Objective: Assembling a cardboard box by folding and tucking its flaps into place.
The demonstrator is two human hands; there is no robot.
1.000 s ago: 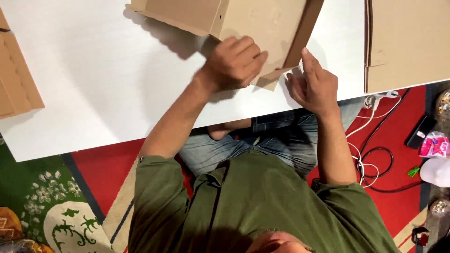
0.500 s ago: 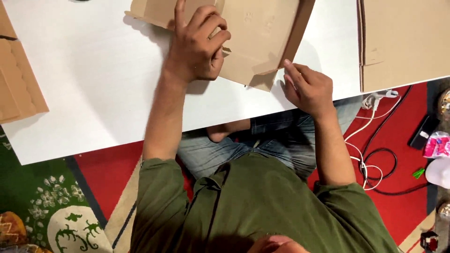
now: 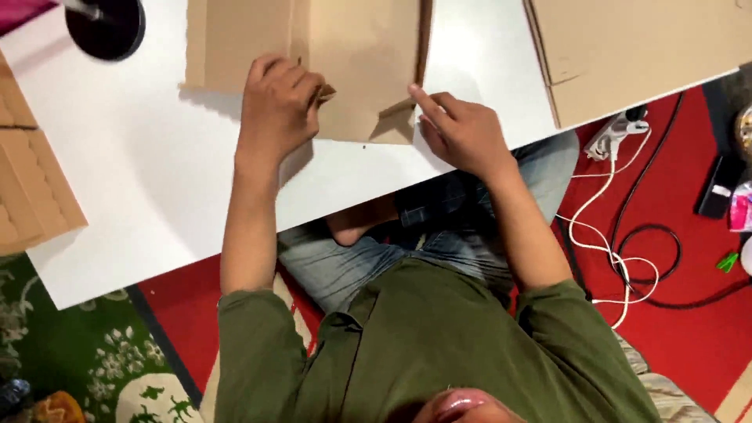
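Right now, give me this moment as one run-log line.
left hand: pressing on flat cardboard piece | right hand: fingertip at its lower right edge | surface: white table | nearby: black round base

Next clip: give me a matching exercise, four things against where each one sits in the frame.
Things:
1. left hand
2. right hand
3. black round base
4. white cable

Places:
A. on the red floor, right of the table
B. table's far left corner
C. flat on the brown cardboard piece
D. index finger at the cardboard's right edge

Pairs: 1-C, 2-D, 3-B, 4-A
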